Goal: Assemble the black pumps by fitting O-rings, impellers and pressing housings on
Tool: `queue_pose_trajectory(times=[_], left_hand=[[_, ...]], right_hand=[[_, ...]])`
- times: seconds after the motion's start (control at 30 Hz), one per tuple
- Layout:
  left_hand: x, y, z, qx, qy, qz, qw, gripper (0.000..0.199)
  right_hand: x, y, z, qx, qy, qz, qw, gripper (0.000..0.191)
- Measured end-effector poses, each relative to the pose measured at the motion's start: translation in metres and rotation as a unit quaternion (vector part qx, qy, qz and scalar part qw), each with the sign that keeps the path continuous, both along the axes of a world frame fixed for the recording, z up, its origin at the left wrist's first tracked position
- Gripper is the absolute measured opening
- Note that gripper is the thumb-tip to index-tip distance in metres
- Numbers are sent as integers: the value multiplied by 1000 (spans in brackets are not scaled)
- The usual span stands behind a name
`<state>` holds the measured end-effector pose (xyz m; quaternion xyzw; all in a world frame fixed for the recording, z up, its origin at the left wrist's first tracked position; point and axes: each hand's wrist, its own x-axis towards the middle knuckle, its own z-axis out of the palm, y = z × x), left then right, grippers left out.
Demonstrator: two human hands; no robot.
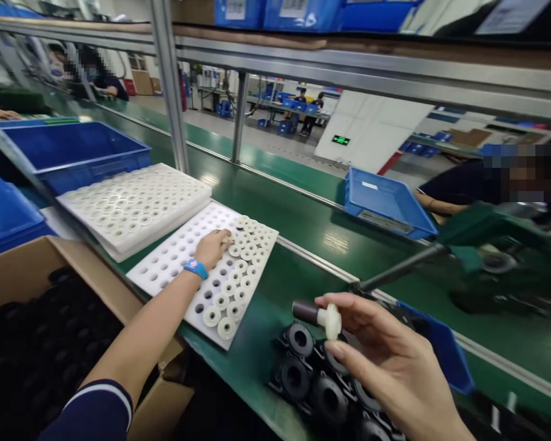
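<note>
My right hand (386, 361) pinches a rotor (333, 321) between thumb and fingers. This part has a white flanged disc at one end and a dark cylinder pointing left. Over the white foam tray (147, 269), my left hand (213, 246) has its fingers closed on one of the white-headed rotors, mostly hidden by the fingers. Several more such rotors (227, 327) stand in the tray's right-hand holes, white discs up. Bare holes show on its left side. Below my right hand, several black round housings (294, 376) with central openings sit close together.
Stacked white foam trays (138, 208) lie beyond the left hand, near a blue bin (73, 153). A cardboard box (78, 263) of black parts stands at lower left. Across the green bench is a blue tray (386, 202), with a co-worker's arm (441, 205) beside it. A metal post (168, 79) rises behind.
</note>
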<state>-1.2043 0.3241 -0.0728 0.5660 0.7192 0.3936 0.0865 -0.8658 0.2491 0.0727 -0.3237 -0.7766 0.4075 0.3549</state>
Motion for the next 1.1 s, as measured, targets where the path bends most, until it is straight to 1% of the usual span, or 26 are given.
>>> queue_pose_trajectory(times=[0.07, 0.13, 0.23, 0.3, 0.37, 0.43, 0.5, 0.57, 0.6, 0.63, 0.67, 0.7, 0.77, 0.83, 0.87, 0.93, 0.97, 1.03, 1.1], left_hand=[[1, -2, 6, 23, -17, 9, 1000, 10], [3, -5, 15, 54, -33, 28, 998, 14], [11, -16, 32, 102, -65, 61, 991, 24], [23, -29, 43, 114, -91, 58, 988, 29], [41, -48, 51, 107, -114, 28, 987, 33], [64, -72, 57, 86, -157, -23, 984, 34], [89, -99, 63, 55, -251, -91, 962, 34], [113, -123, 68, 18, -346, -147, 926, 33], [125, -133, 70, -7, -401, -166, 901, 35], [135, -142, 71, -34, -458, -177, 870, 38], [145, -148, 71, -63, -513, -184, 836, 41], [154, -153, 70, -91, -563, -186, 801, 44], [169, -159, 68, -142, -633, -190, 737, 47], [179, -162, 65, -183, -676, -200, 686, 47], [183, -163, 64, -199, -690, -204, 665, 45], [189, -163, 62, -221, -709, -205, 637, 43], [191, -163, 61, -228, -715, -203, 629, 42], [193, -162, 61, -237, -726, -194, 616, 42], [193, -161, 62, -241, -736, -184, 605, 43]], right_hand=[[15, -18, -5, 60, -9, -48, 997, 34], [27, -31, -10, 102, -24, -76, 992, 34], [43, -44, -15, 147, -50, -94, 983, 35], [50, -52, -16, 189, -58, -96, 976, 36], [56, -59, -16, 231, -53, -95, 967, 42], [60, -66, -16, 249, -48, -103, 962, 49], [65, -72, -18, 244, -38, -108, 963, 54], [70, -75, -23, 198, -17, -114, 973, 50], [73, -75, -27, 145, 4, -119, 982, 46], [76, -74, -31, 75, 36, -124, 989, 41], [79, -73, -36, -10, 77, -129, 989, 38], [82, -71, -42, -97, 125, -135, 978, 38], [86, -69, -57, -242, 227, -131, 934, 42], [90, -69, -73, -347, 292, -120, 883, 45], [91, -70, -81, -390, 309, -116, 860, 46], [95, -74, -93, -445, 329, -113, 825, 48], [97, -76, -97, -459, 335, -116, 815, 49], [100, -79, -102, -469, 343, -117, 806, 47], [103, -81, -103, -468, 344, -109, 807, 44]])
